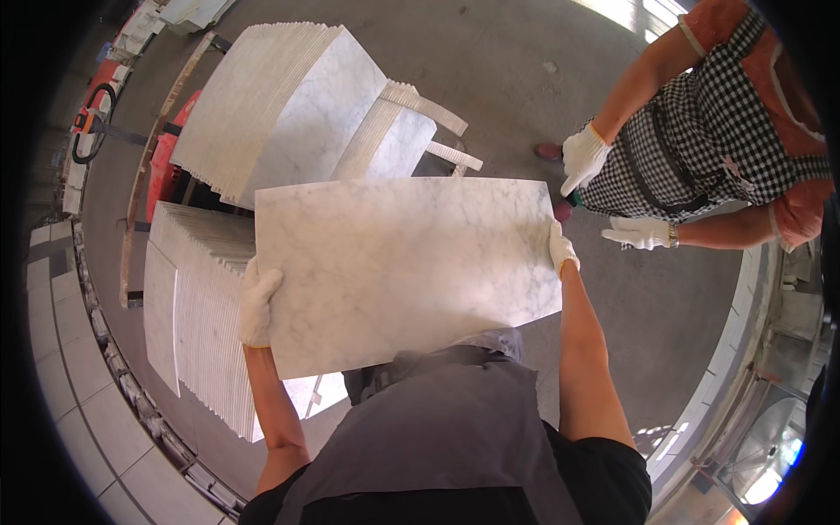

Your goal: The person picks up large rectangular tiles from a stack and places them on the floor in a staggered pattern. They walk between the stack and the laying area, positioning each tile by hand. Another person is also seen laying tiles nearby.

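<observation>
- Left hand [259,302] pinches veined marble slab [407,262] at left edge, thumb on top.
- Right hand [563,248] pinches its right edge.
- Slab spans between, long axis left-right.

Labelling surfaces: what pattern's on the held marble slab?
Marble slab: white with irregular grey veining, best seen in head view.

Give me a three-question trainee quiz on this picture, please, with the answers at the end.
1. True or false: one hand alone holds the pale veined slab.
2. What pattern is the other person's apron? A) stripes B) checks C) dots
3. On which side of the wearer do the slab stacks mostly stand?

Key: 1. False; left hand and right hand grip opposite ends. 2. B. 3. Left.
</observation>
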Tool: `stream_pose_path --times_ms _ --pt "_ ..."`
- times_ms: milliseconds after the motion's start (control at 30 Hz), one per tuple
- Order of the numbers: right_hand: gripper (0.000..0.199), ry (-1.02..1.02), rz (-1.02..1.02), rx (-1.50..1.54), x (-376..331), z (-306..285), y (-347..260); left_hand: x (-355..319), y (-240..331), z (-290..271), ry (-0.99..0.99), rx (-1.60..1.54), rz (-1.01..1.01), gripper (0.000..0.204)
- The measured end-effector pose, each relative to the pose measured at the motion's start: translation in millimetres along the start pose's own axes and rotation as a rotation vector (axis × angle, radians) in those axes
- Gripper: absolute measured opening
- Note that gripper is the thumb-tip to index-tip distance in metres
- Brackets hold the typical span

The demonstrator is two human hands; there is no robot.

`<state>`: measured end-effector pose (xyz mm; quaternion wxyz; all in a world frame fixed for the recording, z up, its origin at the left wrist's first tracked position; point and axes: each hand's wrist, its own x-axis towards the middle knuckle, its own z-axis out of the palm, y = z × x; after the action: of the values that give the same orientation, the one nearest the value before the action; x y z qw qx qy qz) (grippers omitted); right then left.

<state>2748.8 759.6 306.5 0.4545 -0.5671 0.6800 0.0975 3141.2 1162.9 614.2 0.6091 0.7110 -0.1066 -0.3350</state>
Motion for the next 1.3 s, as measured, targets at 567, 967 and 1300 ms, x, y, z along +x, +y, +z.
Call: stream_pose_path --times_ms 567,967,1300 --pt "0.042 -0.402 -0.127 0.520 -60.1 -28.8 -33.8 -142.7 -53.4 24.4 0.345 0.047 -0.210 0.057" --pt "0.042 -0.791 -0.743 0.017 -137.4 0.6 -99.0 -286.1 -170.4 -78.1 0.548 0.331 -0.297 0.048" --pt "0.041 -0.748 -0.764 -0.059 -180.6 102.2 12.0 -463.9 -308.5 -162.2 0.472 0.000 -0.471 0.059"
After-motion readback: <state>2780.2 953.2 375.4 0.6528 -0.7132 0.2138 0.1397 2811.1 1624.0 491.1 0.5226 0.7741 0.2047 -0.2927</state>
